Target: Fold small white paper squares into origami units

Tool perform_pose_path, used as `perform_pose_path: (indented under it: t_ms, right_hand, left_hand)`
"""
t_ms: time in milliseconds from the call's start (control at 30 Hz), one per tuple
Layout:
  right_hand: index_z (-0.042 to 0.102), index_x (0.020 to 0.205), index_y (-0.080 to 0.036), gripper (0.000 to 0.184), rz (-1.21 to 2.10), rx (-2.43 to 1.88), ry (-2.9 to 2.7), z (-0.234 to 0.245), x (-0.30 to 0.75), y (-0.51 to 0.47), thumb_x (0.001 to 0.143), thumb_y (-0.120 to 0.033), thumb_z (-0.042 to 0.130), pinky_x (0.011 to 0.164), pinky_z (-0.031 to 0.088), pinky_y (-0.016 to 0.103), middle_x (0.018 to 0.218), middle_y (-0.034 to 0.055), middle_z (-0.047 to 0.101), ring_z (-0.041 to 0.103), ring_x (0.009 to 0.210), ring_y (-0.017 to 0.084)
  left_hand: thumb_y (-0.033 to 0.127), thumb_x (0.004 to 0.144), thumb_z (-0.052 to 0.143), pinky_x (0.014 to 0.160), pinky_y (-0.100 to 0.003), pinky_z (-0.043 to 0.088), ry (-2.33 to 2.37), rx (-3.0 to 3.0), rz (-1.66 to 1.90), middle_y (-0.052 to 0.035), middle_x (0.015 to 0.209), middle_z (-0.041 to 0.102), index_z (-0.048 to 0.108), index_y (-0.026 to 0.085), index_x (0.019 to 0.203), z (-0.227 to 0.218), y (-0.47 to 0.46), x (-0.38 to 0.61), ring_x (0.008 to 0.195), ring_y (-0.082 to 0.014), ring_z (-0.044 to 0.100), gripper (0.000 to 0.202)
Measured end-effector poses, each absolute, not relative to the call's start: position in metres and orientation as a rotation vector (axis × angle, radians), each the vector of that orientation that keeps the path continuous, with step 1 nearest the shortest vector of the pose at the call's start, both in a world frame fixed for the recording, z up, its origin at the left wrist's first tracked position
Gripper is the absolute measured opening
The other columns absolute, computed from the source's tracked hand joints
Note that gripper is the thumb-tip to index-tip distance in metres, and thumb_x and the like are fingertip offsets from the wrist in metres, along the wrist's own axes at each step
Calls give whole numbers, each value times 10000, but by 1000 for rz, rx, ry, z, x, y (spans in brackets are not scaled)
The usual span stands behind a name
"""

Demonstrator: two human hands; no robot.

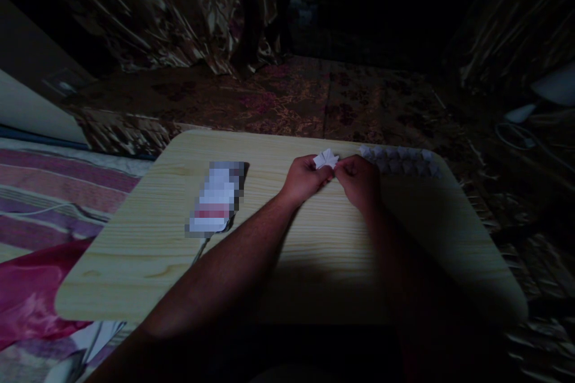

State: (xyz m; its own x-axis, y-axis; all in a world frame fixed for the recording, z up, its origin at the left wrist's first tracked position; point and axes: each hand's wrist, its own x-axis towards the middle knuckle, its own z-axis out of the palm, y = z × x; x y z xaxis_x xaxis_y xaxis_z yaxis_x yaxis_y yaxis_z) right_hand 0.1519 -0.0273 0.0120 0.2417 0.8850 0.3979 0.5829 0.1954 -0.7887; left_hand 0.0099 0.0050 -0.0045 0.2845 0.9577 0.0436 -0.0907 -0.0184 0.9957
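Observation:
My left hand (306, 178) and my right hand (357, 179) meet over the far part of a light wooden table (287, 239). Both pinch a small folded white paper piece (326, 159) that sticks up between the fingertips. Fingers of both hands are closed around it. Just right of my right hand lies a row of several similar small white folded paper pieces (399, 160) along the table's far edge.
A blurred-out flat item (215, 198) lies on the table's left half with a thin cord (202, 248) trailing from it. Striped and pink cloth (40, 233) lies left of the table. Patterned dark fabric (291, 96) and curtains fill the dim background.

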Motion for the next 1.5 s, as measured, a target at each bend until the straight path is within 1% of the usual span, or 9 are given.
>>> perform_pose_path:
  t_ms: [167,333,600,767,1033,1233,1333,1500]
  right_hand:
    - [654,699,-219,47,359,-1511,-1454,14,152,-28,714,-249,621,600,494,272,642,4,686,632,622,169]
    - [667,713,-210,60,361,-1503,-1452,10,154,-26,717,-256,628,585,484,264,641,3,680,628,608,162]
    - [684,729,-210,83,357,-1484,-1443,10,153,-27,731,-268,624,574,483,260,642,2,684,621,604,158]
    - [694,751,-218,90,339,-1499,-1465,12,152,-29,745,-272,623,581,500,267,659,15,700,642,616,167]
    - [690,777,-222,94,351,-1448,-1471,3,153,-26,755,-280,619,603,516,276,675,5,707,659,631,170]
    - [695,773,-226,90,304,-1478,-1488,4,152,-27,755,-285,629,586,502,272,668,5,702,654,627,170]
    - [693,788,-231,90,286,-1465,-1510,4,151,-28,765,-282,622,602,508,274,680,4,705,654,634,168]
    - [685,823,-241,96,247,-1419,-1556,3,152,-29,788,-272,602,645,521,284,718,2,706,663,670,170]
  left_hand:
    - [261,689,698,412,-196,314,962,1289,1096,3,540,608,615,150,689,-4,5,11,421,-72,484,138]
    - [256,693,693,414,-191,347,973,1290,1069,-28,601,659,641,137,706,-4,4,11,438,-76,520,131]
    - [246,686,706,419,-192,392,948,1244,1064,-42,601,668,626,135,677,0,1,12,456,-92,557,137]
    - [236,684,703,427,-193,407,926,1200,1055,-40,612,673,644,128,702,1,1,12,462,-91,564,124]
    - [242,692,697,429,-185,399,911,1188,1064,-30,599,665,653,125,703,1,1,12,458,-83,555,126]
    - [224,685,686,427,-183,369,907,1198,1091,-17,568,644,656,127,677,1,1,12,450,-78,535,102]
    - [236,679,696,430,-183,368,911,1173,1101,-14,569,643,651,129,664,1,2,12,446,-72,527,117]
    - [248,676,713,440,-188,390,883,1126,1119,-22,603,667,657,128,693,1,1,12,456,-75,543,133]
